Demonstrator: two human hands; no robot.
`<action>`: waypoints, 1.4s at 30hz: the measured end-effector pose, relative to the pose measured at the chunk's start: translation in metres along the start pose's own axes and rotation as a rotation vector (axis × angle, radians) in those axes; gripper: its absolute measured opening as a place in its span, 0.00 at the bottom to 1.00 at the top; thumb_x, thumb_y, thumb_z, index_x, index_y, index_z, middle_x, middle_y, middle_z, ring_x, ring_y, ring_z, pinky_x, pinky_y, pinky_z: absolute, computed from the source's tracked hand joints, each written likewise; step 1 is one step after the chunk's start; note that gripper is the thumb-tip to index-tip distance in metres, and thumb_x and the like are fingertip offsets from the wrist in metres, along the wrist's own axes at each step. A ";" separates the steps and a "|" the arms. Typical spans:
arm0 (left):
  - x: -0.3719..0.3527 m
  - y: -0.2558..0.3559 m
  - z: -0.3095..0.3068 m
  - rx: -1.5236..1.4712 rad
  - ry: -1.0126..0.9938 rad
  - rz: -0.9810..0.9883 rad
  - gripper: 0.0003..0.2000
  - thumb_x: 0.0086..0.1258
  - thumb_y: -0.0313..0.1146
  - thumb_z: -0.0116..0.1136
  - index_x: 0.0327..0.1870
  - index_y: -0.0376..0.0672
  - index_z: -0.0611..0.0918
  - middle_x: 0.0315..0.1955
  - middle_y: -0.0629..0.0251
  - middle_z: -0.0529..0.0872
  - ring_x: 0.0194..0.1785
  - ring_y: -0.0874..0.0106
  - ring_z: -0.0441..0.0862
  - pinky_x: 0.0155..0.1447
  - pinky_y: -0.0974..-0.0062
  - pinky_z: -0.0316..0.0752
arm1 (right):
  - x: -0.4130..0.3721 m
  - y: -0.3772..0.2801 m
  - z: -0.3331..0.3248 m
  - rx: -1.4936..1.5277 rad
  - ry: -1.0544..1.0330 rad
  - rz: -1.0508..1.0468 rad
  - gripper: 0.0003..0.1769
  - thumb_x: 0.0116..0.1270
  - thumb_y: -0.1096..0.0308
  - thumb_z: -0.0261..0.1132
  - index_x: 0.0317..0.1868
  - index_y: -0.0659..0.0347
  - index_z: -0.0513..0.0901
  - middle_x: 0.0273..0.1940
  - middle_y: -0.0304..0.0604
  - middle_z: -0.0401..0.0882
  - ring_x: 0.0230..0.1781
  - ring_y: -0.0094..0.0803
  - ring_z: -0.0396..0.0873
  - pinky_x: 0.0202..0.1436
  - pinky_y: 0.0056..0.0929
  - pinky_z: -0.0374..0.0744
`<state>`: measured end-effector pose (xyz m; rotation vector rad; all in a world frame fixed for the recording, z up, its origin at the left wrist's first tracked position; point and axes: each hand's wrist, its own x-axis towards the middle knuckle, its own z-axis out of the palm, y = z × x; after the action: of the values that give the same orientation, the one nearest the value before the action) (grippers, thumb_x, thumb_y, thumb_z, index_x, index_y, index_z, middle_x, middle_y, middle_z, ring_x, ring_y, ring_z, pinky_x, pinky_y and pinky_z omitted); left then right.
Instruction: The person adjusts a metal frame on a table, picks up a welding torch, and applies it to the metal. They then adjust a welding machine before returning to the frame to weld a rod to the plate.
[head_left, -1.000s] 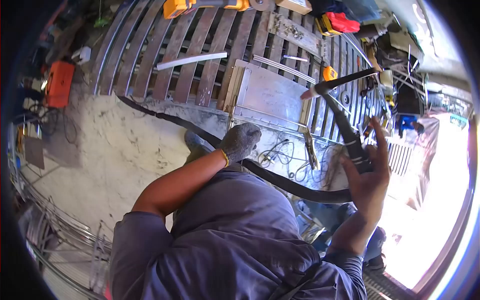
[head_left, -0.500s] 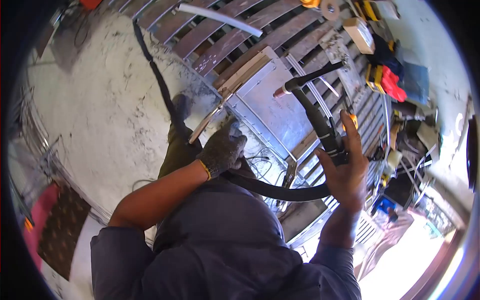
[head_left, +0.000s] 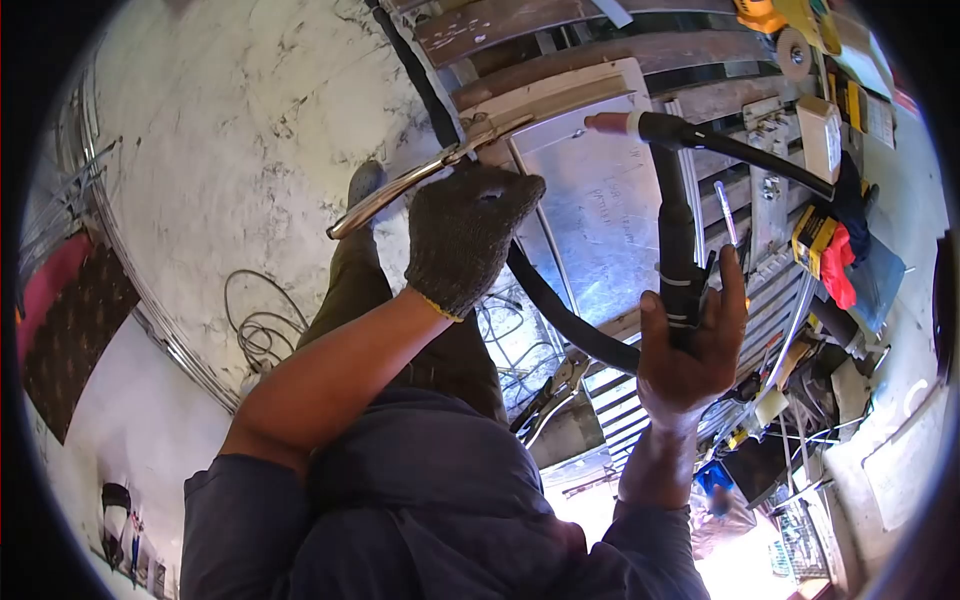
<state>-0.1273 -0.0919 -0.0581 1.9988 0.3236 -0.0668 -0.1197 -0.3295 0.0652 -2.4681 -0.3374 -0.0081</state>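
My bare right hand (head_left: 692,355) grips the TIG welding torch (head_left: 680,225) at its lower handle, thumb on one side, index finger extended. Its pinkish nozzle (head_left: 612,123) points left over the sheet-metal box (head_left: 600,215). From the grip, the black torch cable (head_left: 570,325) curves down and left to behind my left hand (head_left: 475,230). That hand, in a dark knitted glove, is closed in a fist; what lies inside it is hidden. Just beyond the glove, a shiny metal clamp (head_left: 400,190) sits at the box's near-left edge.
Locking pliers (head_left: 565,380) sit at the box's near corner. Slats of a work surface (head_left: 600,60) run beneath. An angle grinder (head_left: 775,25), a white carton (head_left: 820,140) and a red cloth (head_left: 837,270) lie at right. Loose thin cable (head_left: 262,325) coils on the floor.
The view has turned and moved nearer the box. My left fist has risen towards the clamp and box edge. The torch stays in my right hand, its nozzle now over the box's far part.
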 end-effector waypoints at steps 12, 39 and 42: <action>0.006 0.006 0.008 -0.200 0.074 -0.195 0.06 0.76 0.36 0.78 0.47 0.46 0.97 0.36 0.63 0.97 0.40 0.66 0.95 0.46 0.70 0.88 | 0.009 0.026 0.021 0.126 -0.042 -0.036 0.43 0.68 0.77 0.83 0.80 0.76 0.75 0.75 0.63 0.83 0.69 0.46 0.89 0.67 0.36 0.88; -0.003 -0.010 0.020 -0.032 0.151 0.038 0.10 0.76 0.27 0.75 0.53 0.55 0.96 0.44 0.63 0.96 0.40 0.66 0.94 0.41 0.71 0.88 | 0.011 0.040 0.032 0.081 -0.129 -0.105 0.40 0.77 0.71 0.77 0.82 0.81 0.70 0.73 0.67 0.83 0.58 0.42 0.90 0.57 0.32 0.90; -0.003 -0.007 0.022 -0.198 0.164 -0.044 0.06 0.76 0.27 0.77 0.49 0.49 0.96 0.43 0.64 0.96 0.41 0.71 0.94 0.42 0.74 0.87 | 0.013 0.034 0.031 0.039 -0.154 -0.094 0.41 0.82 0.70 0.73 0.85 0.80 0.65 0.59 0.56 0.88 0.42 0.27 0.86 0.45 0.24 0.83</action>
<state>-0.1301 -0.1095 -0.0736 1.8045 0.4617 0.0982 -0.1007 -0.3343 0.0214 -2.4181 -0.5151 0.1479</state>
